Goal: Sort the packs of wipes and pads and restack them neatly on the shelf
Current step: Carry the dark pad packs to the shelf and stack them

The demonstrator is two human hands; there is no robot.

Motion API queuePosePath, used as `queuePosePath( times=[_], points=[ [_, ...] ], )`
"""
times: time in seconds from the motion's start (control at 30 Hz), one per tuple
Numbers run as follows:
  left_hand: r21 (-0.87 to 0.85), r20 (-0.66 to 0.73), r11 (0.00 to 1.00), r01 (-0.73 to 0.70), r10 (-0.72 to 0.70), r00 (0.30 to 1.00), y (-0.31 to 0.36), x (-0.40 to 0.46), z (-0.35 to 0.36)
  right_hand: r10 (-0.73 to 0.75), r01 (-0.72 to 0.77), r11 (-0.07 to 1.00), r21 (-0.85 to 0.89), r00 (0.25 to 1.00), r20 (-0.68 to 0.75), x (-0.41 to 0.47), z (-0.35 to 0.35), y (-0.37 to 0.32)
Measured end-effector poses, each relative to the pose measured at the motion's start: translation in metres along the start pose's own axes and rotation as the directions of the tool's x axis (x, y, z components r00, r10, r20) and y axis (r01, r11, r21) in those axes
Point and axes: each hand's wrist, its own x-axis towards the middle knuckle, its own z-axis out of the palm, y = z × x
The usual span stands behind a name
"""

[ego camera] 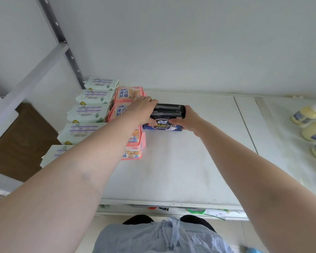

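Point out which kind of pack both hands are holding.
The dark navy packs, held between the left hand and right hand; the pink packs and green packs sit untouched in rows.

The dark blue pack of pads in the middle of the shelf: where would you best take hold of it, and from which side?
By its two short ends, one hand from each side. The dark blue pack is a flat, wide block lying with its long face toward the person, so the ends are free. The left hand and right hand already press it so, a steady grip.
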Motion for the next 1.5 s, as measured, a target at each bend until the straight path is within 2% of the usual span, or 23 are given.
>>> queuePosePath(
  times=[0.17, 0.53, 0.67, 0.83, 0.97, 1.1, 1.3, 1.5],
  points=[
    [-0.026, -0.041, 0.999, -0.019, 0.018, 0.999, -0.001, 0.002, 0.004, 0.000, -0.001, 1.000, -0.002, 0.999, -0.050, -0.003, 0.002, 0.000],
    [-0.133, -0.024, 0.989, -0.063, 0.060, 0.998, 0.007, -0.005, -0.011, 0.045, -0.044, 0.999, 0.012, 0.997, -0.070, -0.011, 0.000, -0.009],
    [-0.137, -0.100, 0.982, -0.132, 0.119, 0.988, 0.021, -0.017, -0.020, 0.074, -0.072, 0.997, 0.024, 0.994, -0.084, -0.032, -0.010, -0.012],
    [-0.135, -0.220, 0.982, -0.133, 0.101, 0.970, 0.048, -0.038, -0.039, 0.110, -0.104, 0.993, 0.053, 0.986, -0.127, -0.076, -0.028, -0.008],
    [-0.283, -0.266, 0.941, -0.184, 0.107, 0.958, 0.088, -0.063, -0.040, 0.116, -0.100, 0.991, 0.092, 0.976, -0.186, -0.118, -0.040, 0.012],
    [-0.342, -0.166, 0.909, -0.238, 0.191, 0.967, 0.144, -0.096, -0.024, 0.119, -0.103, 0.991, 0.082, 0.966, -0.227, -0.170, -0.047, 0.048],
    [-0.330, -0.076, 0.900, -0.285, 0.276, 0.958, 0.239, -0.162, 0.002, 0.149, -0.130, 0.988, 0.079, 0.940, -0.308, -0.281, -0.068, 0.122],
    [-0.376, 0.010, 0.850, -0.369, 0.402, 0.916, 0.342, -0.253, 0.027, 0.303, -0.304, 0.951, 0.056, 0.882, -0.360, -0.427, -0.080, 0.210]
  ],
)
